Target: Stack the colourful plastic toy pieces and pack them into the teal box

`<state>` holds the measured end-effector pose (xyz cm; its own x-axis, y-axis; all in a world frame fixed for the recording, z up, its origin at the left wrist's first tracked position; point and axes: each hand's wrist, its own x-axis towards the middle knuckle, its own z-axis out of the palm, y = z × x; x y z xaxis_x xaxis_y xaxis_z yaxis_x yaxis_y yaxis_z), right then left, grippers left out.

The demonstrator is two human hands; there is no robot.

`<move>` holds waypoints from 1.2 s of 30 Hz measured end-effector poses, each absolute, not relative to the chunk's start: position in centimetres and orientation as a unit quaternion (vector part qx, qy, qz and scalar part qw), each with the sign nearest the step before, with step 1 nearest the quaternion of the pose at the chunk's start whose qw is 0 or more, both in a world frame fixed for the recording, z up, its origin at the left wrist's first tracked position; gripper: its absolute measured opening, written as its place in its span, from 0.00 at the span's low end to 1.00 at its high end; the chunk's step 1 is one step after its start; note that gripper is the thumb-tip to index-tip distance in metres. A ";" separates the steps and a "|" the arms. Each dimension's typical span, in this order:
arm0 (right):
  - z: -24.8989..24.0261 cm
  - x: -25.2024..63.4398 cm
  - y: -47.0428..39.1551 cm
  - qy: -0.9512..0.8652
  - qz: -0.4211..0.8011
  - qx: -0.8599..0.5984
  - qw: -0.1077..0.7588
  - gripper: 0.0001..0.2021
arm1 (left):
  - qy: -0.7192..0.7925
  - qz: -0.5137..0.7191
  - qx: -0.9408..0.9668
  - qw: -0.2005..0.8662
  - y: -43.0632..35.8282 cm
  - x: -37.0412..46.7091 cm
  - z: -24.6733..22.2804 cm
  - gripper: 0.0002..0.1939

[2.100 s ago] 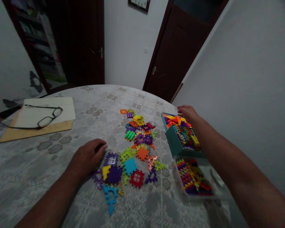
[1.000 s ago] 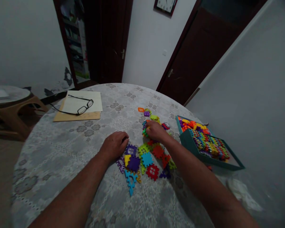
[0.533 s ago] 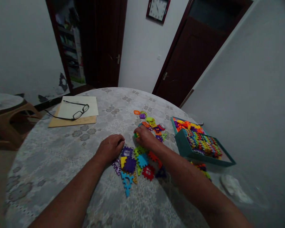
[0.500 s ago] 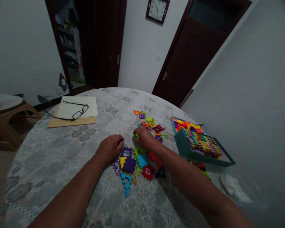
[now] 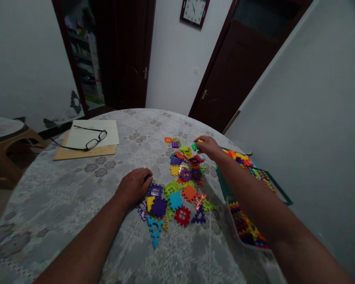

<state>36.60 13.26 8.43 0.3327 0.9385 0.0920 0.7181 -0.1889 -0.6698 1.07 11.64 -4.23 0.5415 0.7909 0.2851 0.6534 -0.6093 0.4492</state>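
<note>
Fingers of the right hand (image 5: 208, 148) are closed in a pinch round a small green piece (image 5: 194, 147), and I have that hand right of centre in my frame, above the far right end of the toy pieces. A bit of yellow shows at the same fingertips; I cannot tell whether it belongs to the green piece.

My left hand (image 5: 136, 183) rests palm down on the table (image 5: 130, 252), left of centre, half curled with the thumb near the index finger. Its palm is hidden, so I cannot tell whether it has hold of anything. Just beside its fingertips lies a purple window piece (image 5: 155, 191).

Below that I see a dark purple square (image 5: 159, 207) overlapping a yellow piece (image 5: 149, 203), with a light blue triangle (image 5: 154, 228) pointing at the lower edge of the frame. To the right come a blue square (image 5: 175, 201), an orange square (image 5: 189, 193) and a red window piece (image 5: 182, 216). A jumbled heap runs up the middle to an orange window piece (image 5: 168, 139).

At right, partly behind the right forearm, are a teal box (image 5: 222, 183) and a clear tub (image 5: 232, 221), both holding more coloured pieces. Glasses (image 5: 91, 144) lie on papers (image 5: 109, 134) at left.
</note>
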 end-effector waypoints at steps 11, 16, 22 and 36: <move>3.8 30.9 22.7 -0.596 0.131 -0.773 0.174 0.22 | 0.415 0.248 0.860 0.164 11.1 1.0 -4.1 0.11; 2.4 28.8 25.1 -0.625 0.093 -0.772 0.074 0.21 | 0.416 0.246 0.860 0.165 10.9 1.0 -3.9 0.11; 1.3 28.5 24.7 -0.627 0.065 -0.774 0.062 0.17 | 0.417 0.250 0.859 0.160 11.5 0.9 -4.4 0.12; 5.1 32.2 21.2 -0.634 0.056 -0.738 0.224 0.13 | 0.426 0.239 0.858 0.158 12.4 0.4 -4.5 0.20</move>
